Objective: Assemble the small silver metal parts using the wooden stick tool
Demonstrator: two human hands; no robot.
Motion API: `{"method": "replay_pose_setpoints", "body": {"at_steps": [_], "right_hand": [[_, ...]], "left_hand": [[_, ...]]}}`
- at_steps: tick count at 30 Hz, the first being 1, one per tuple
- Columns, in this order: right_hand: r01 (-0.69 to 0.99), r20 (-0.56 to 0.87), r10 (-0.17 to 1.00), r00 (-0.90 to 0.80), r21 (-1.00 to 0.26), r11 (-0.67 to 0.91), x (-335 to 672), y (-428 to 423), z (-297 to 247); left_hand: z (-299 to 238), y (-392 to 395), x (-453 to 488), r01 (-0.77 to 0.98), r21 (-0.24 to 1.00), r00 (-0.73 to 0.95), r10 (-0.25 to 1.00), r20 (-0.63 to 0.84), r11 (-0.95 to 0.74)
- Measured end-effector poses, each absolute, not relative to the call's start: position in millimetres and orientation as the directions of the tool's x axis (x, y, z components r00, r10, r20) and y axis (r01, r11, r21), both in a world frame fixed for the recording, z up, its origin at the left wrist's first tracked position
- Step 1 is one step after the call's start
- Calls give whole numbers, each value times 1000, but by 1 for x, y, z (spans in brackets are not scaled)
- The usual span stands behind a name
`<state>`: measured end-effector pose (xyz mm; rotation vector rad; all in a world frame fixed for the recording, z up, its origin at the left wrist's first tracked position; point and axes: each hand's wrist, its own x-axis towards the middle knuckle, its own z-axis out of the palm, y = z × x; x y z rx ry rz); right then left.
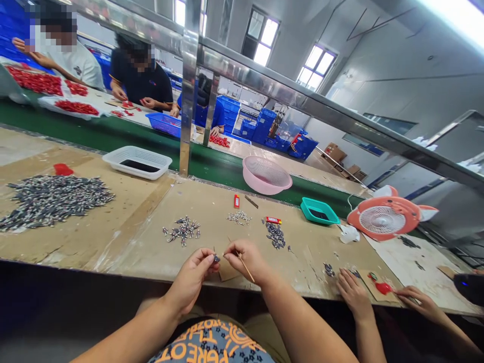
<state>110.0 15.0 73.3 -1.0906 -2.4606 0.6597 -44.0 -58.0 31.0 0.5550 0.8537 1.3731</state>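
Observation:
My left hand (192, 277) is at the near edge of the worktable (132, 237), fingers pinched on a small dark metal part (216, 258). My right hand (247, 259) is just to its right, pinched on a thin wooden stick (245, 267) whose tip points toward the part. Small heaps of similar metal parts lie ahead: one (182, 229) to the front left, one (239, 217) in the middle, and a darker one (276, 235) to the right.
A large heap of parts (53, 199) lies far left, by a white basket (136, 162). A pink bowl (266, 175), teal tray (319, 210) and pink fan (383, 218) stand behind. Another person's hands (355, 292) work at the right. People sit across the green belt (113, 133).

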Motion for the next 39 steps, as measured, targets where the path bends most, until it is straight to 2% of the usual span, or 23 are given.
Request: {"method": "replay_pose_setpoints", "body": {"at_steps": [3, 12, 24, 31, 35, 39], "right_hand": [[520, 220, 784, -580, -641, 565, 111, 1, 67], [517, 270, 748, -606, -580, 629, 111, -6, 64], [535, 212, 778, -591, -620, 575, 112, -15, 71], [453, 211, 788, -578, -720, 526, 122, -20, 79], [439, 278, 824, -493, -738, 512, 137, -20, 81], [438, 276, 839, -468, -753, 492, 147, -22, 75]], "left_hand": [[31, -59, -42, -593, 795, -27, 984, -176, 126], [27, -64, -38, -500, 860, -13, 992, -124, 101], [29, -70, -35, -303, 953, -68, 997, -23, 1], [32, -75, -28, -428, 904, -82, 996, -32, -6], [35, -79, -27, -423, 905, -70, 997, 12, -41], [37, -79, -27, -418, 908, -70, 998, 6, -35]]}}
